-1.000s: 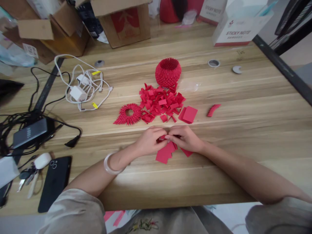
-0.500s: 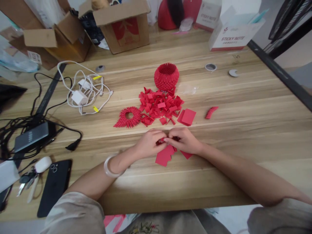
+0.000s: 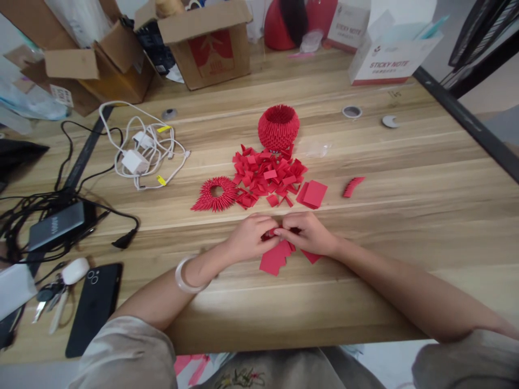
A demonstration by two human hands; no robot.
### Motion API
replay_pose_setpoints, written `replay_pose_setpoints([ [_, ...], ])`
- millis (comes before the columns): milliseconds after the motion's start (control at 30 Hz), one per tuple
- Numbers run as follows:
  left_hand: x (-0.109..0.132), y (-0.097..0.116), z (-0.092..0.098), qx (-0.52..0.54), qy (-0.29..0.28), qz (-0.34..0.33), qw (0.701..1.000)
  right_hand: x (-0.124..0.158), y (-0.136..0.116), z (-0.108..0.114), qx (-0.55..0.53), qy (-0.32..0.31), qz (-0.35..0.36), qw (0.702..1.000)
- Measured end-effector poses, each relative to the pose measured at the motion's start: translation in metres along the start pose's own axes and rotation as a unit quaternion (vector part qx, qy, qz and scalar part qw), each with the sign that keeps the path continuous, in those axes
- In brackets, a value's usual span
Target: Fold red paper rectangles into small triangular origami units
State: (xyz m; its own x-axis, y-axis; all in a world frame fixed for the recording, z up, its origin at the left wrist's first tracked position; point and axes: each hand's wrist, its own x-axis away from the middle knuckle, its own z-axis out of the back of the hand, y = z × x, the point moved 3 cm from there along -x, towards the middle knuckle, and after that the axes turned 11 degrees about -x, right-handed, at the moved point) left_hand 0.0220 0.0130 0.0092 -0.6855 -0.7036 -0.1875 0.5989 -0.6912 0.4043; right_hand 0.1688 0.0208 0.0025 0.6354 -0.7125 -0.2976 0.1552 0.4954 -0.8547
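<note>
My left hand (image 3: 256, 235) and my right hand (image 3: 307, 232) meet at the middle of the desk, fingers closed on a small piece of red paper (image 3: 269, 234) that they mostly hide. Red paper sheets (image 3: 276, 258) lie on the wood under both hands. Beyond them is a heap of folded red paper pieces (image 3: 265, 173), with a stack of red paper squares (image 3: 313, 193) on its right. A spiky red paper ring (image 3: 214, 193) lies left of the heap. Behind it stands a round red bowl of folded paper (image 3: 278, 127).
A short row of joined red pieces (image 3: 353, 186) lies to the right. White cables (image 3: 150, 146), a black power adapter (image 3: 57, 224) and a black phone (image 3: 94, 310) occupy the left side. Cardboard boxes (image 3: 211, 51) and a sticky note box (image 3: 393, 62) stand at the back.
The whole view has shifted slightly to the right. Both hands keep nearly the same pose around the small red paper.
</note>
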Motion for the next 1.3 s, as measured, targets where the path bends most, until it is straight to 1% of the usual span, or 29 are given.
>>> replay_pose_setpoints([
  [267, -0.0004, 0.0008, 0.0007, 0.007, 0.003, 0.000, 1.000, 0.0007, -0.0011, 0.0004, 0.004, 0.010, -0.013, 1.000],
  [467, 0.0005, 0.0006, 0.0004, 0.005, -0.007, 0.002, 1.000, 0.0008, -0.0010, 0.0000, 0.002, 0.012, -0.013, 1.000],
  [767, 0.0001, 0.0007, 0.0003, 0.012, 0.008, -0.007, 1.000, 0.0007, -0.0012, -0.0008, 0.013, 0.006, -0.013, 1.000],
  [1300, 0.0010, -0.0011, -0.0025, 0.008, 0.011, -0.005, 1.000, 0.0007, -0.0016, -0.0011, 0.025, 0.002, -0.011, 1.000],
])
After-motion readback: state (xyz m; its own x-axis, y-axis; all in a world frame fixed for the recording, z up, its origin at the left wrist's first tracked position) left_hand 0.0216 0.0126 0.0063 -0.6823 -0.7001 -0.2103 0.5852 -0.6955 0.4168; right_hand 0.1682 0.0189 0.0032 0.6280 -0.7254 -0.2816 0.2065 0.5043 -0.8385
